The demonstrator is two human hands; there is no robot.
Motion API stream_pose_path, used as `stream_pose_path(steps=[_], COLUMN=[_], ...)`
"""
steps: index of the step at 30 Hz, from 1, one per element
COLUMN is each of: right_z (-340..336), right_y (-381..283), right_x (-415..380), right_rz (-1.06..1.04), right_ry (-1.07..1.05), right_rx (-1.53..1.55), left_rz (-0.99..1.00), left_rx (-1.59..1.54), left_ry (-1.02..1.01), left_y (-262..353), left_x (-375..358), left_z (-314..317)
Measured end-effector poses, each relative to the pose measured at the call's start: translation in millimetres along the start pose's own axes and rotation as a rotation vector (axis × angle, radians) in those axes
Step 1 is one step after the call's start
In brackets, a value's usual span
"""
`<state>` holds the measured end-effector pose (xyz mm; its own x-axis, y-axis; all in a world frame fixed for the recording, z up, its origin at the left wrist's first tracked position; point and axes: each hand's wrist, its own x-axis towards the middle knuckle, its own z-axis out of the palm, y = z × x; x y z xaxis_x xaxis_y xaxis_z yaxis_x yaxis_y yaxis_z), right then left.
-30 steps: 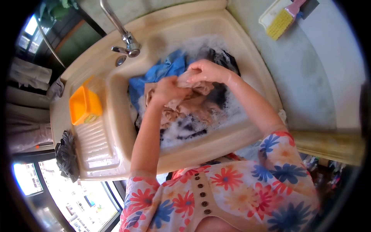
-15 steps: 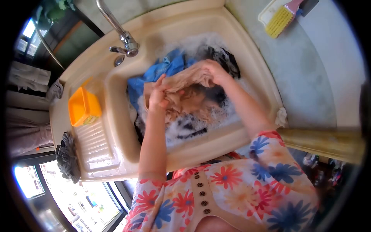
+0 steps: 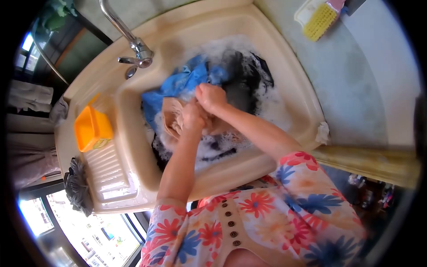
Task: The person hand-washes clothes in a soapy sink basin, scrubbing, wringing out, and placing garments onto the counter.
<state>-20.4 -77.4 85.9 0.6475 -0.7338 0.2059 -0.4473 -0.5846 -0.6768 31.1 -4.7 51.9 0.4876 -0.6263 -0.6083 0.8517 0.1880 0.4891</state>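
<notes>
Bringing my left hand (image 3: pixel 195 117) and right hand (image 3: pixel 212 97) together: half a second ago they stood apart, beige cloth (image 3: pixel 173 112) stretched between; now both are closed, gripping it bunched, mostly hidden. Cloth lies in the sudsy sink (image 3: pixel 303 91), beside blue cloth (image 3: pixel 184 81). Judgement: rubbing stroke, washing unfinished.

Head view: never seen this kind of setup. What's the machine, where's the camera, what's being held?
There's no machine: these are a person's bare hands, seen by a head-worn camera looking forward and down. The left hand and right hand are closed, close together, over a sink. The left grips a beige cloth; the right seems to as well, its grip partly hidden. Blue cloth and dark cloth lie among suds. A yellow-orange container stands on the ribbed drainboard.
</notes>
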Motion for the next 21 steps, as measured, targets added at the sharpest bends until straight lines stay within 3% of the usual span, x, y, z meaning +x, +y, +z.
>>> stream_pose_path(steps=[2, 3, 6, 7, 10, 13, 16, 17, 18, 20, 21], right_z=[-12.3, -37.5, -25.1, -32.3, -60.8, -59.2, -32.9, -41.3, -47.3, -50.3, -48.3], right_y=[-15.1, -38.8, 23.3, 55.6, 96.8, 109.1, 162.7, 163.1, 140.0, 67.1, 32.9], right_x=[-22.7, -38.1, -10.3, 5.0, 22.3, -11.4, -17.7, -9.5, 1.8, -6.0, -22.7], right_rz=[-0.234, -0.238, -0.026, 0.054, 0.245, 0.027, -0.14, -0.222, 0.416, 0.241, 0.072], right_ry=[-0.007, -0.227, -0.144, -0.173, -0.105, 0.01, -0.547, -0.537, -0.505, -0.269, -0.267], right_rx=[0.115, 0.052, 0.018, -0.009, -0.102, -0.193, -0.393, -0.559, -0.134, -0.168, -0.01], left_rz=[-0.075, -0.115, -0.133, -0.216, -0.128, 0.04, 0.054, 0.044, 0.035, -0.142, -0.231], left_rx=[-0.17, -0.251, 0.085, 0.166, 0.063, 0.093, 0.142, 0.154, 0.162, 0.069, 0.024], left_ry=[-0.395, -0.591, 0.043, -0.05, -0.037, -0.092, -0.103, -0.092, -0.076, -0.141, -0.18], left_y=[-3.8, -2.7, 4.8, 14.3, 10.9, 13.0, 1.2, -2.3, -3.2, -3.3, -2.6], left_x=[22.9, 23.2, 4.9, -17.2, 1.0, 6.8, 12.2, 18.2, 22.3, 24.7, 27.1], left_z=[-29.3, -31.1, 11.6, 32.8, 12.6, 0.1, -6.7, -8.8, -10.5, -12.7, -11.2])
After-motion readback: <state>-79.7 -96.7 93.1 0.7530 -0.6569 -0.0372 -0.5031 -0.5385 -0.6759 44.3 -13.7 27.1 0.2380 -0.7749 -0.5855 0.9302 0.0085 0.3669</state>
